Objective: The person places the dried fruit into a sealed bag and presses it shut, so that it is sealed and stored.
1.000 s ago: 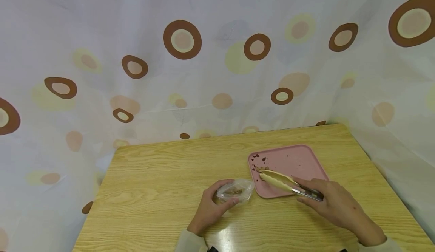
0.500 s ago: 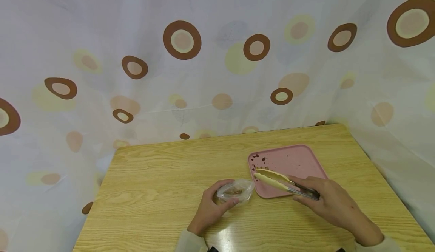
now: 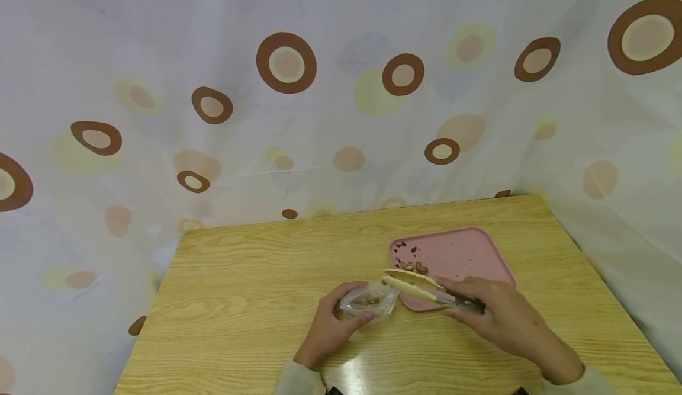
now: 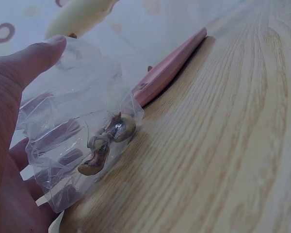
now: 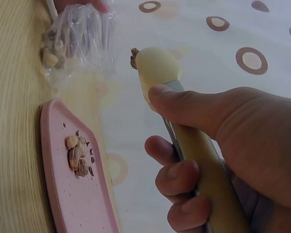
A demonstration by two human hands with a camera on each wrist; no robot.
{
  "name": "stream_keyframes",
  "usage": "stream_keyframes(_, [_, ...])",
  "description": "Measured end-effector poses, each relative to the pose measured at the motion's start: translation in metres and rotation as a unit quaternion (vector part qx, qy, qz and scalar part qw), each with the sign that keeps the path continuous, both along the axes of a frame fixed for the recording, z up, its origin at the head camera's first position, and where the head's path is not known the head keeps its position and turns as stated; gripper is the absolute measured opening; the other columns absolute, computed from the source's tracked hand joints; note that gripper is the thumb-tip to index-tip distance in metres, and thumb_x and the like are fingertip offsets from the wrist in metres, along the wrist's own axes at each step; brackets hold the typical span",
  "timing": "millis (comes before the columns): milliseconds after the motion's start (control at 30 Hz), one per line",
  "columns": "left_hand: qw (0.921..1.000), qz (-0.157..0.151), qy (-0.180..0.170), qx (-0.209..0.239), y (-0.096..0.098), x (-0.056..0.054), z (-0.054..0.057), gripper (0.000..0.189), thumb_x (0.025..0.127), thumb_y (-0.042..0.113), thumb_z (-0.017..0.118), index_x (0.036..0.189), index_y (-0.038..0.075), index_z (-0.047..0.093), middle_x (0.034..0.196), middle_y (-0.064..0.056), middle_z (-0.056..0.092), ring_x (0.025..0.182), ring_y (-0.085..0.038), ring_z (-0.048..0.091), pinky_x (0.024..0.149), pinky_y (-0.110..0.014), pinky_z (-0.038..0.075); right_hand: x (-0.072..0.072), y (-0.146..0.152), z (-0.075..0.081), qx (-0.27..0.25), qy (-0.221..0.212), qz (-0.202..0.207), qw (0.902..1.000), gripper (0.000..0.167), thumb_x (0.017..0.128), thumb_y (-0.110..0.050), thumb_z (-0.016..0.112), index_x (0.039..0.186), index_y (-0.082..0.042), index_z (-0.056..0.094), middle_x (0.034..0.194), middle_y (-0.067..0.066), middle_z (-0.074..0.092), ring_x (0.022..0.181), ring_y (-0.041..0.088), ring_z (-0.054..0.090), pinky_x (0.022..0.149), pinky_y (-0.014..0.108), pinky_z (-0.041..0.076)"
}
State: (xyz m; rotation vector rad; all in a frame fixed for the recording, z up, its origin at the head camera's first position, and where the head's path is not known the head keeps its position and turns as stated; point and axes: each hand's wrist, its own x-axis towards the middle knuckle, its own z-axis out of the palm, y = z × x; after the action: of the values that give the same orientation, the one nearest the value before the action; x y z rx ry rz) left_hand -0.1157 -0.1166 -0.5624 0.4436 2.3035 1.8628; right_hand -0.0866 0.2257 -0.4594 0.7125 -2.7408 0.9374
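Note:
My left hand (image 3: pixel 329 328) holds a clear plastic bag (image 3: pixel 388 305) with its mouth spread between thumb and fingers. Several brown-skinned nuts, cashew-like (image 4: pixel 123 128), lie inside near its bottom. My right hand (image 3: pixel 506 318) grips metal tongs with cream-coloured tips (image 3: pixel 412 289), thumb along one arm and fingers curled beneath. A brown piece (image 5: pixel 134 59) sticks out from the tong tips in the right wrist view. Those tips are over the gap between bag and pink tray (image 3: pixel 463 253), right at the bag's rim. More of these nuts (image 5: pixel 77 158) sit at the tray's left end.
Small dark flakes (image 3: pixel 413 249) are scattered on the tray's left side. Tray and bag rest on a wood-grain table (image 3: pixel 256 288). Behind and to the sides hangs a pale curtain (image 3: pixel 330 116) with brown and yellow circles.
My right hand and the tongs have moved left and slightly down, from the nuts on the tray toward the bag, carrying a brown piece. The left hand and bag have stayed put.

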Motion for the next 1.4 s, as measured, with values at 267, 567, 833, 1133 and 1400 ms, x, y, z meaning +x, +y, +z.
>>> stream_keyframes(267, [0.9999, -0.008, 0.004, 0.005, -0.001, -0.001, -0.002, 0.049, 0.097, 0.023, 0.085, 0.142, 0.034, 0.069, 0.144, 0.002, 0.071, 0.121, -0.021, 0.070, 0.104, -0.030, 0.054, -0.001, -0.010, 0.002, -0.005, -0.009, 0.022, 0.9997, 0.050, 0.092, -0.026, 0.090, 0.140, -0.021, 0.077, 0.100, -0.014, 0.077, 0.076, -0.008, 0.050, 0.064, 0.021, 0.046])
stream_keyframes(567, [0.9999, -0.010, 0.008, 0.008, -0.001, -0.001, -0.004, 0.049, 0.097, 0.022, 0.085, 0.143, 0.034, 0.069, 0.144, 0.002, 0.071, 0.120, -0.023, 0.070, 0.103, -0.030, 0.055, 0.000, -0.017, 0.003, -0.013, -0.026, 0.035, 0.9990, 0.048, 0.094, -0.030, 0.087, 0.140, -0.020, 0.077, 0.091, -0.021, 0.068, 0.070, -0.007, 0.043, 0.059, 0.020, 0.040])
stream_keyframes(833, [0.9996, -0.018, 0.012, 0.018, -0.001, 0.000, -0.003, 0.050, 0.098, 0.021, 0.083, 0.144, 0.032, 0.068, 0.145, 0.001, 0.071, 0.122, -0.024, 0.070, 0.103, -0.030, 0.055, 0.000, -0.021, 0.004, -0.005, -0.028, 0.044, 0.9986, 0.047, 0.095, -0.033, 0.087, 0.140, -0.023, 0.077, 0.102, -0.014, 0.077, 0.077, -0.008, 0.052, 0.064, 0.021, 0.044])
stream_keyframes(1133, [0.9997, -0.014, 0.007, 0.016, -0.001, -0.001, -0.003, 0.049, 0.097, 0.021, 0.084, 0.143, 0.032, 0.069, 0.142, 0.001, 0.072, 0.117, -0.015, 0.070, 0.101, -0.030, 0.056, -0.001, -0.024, 0.006, 0.003, -0.033, 0.054, 0.9980, 0.050, 0.094, -0.031, 0.088, 0.141, -0.020, 0.076, 0.100, -0.013, 0.075, 0.076, -0.008, 0.051, 0.064, 0.020, 0.045])
stream_keyframes(1400, [0.9996, -0.016, 0.018, 0.017, 0.000, -0.001, -0.003, 0.051, 0.098, 0.021, 0.084, 0.145, 0.026, 0.069, 0.142, -0.003, 0.072, 0.118, -0.020, 0.070, 0.100, -0.029, 0.056, -0.002, -0.026, 0.003, -0.014, -0.013, 0.054, 0.9983, 0.053, 0.090, -0.027, 0.092, 0.140, -0.016, 0.076, 0.087, -0.021, 0.064, 0.068, -0.008, 0.042, 0.058, 0.019, 0.042])
